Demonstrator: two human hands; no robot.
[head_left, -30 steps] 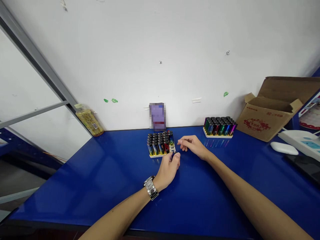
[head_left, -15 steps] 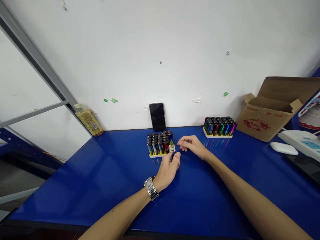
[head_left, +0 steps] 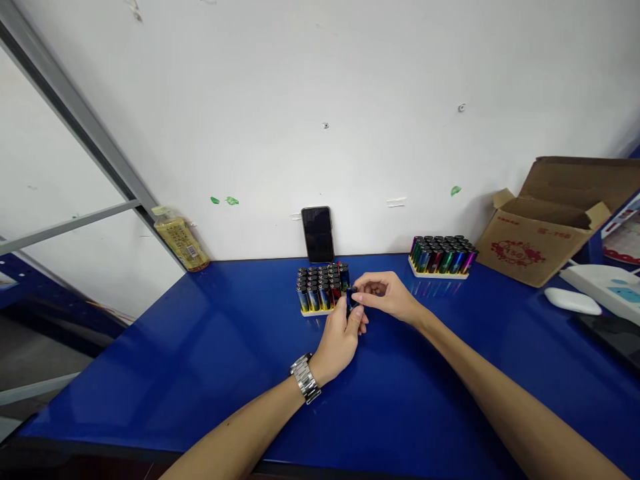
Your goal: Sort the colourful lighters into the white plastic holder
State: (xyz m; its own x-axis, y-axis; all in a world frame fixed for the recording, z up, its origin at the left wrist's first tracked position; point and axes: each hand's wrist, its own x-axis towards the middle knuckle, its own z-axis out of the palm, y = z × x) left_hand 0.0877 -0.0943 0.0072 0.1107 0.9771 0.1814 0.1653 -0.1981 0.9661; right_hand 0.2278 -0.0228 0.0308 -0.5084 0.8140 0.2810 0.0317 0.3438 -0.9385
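Observation:
A dark blue lighter [head_left: 351,301] stands roughly upright between my two hands, at the right front of a tray. My left hand [head_left: 342,337] is closed on its lower part, thumb in front. My right hand [head_left: 387,297] is pinched at its upper part, thumb and fingertips against it. Just left of it, several black-topped lighters [head_left: 313,297], mostly blue and yellow, stand in rows in the white tray [head_left: 316,312]. The tray's right front corner is hidden behind my hands.
A dark-screened phone [head_left: 318,235] leans on the wall behind the tray. Rightward are a second tray of coloured lighters [head_left: 443,257], an open cardboard box [head_left: 530,243], a white mouse-shaped object [head_left: 573,301] and a power strip [head_left: 607,283]. A yellow bottle [head_left: 183,241] leans at left.
My right hand has come left to meet my left hand. The blue lighter now shows upright between them, in front of the tray's right side. The view has shifted slightly.

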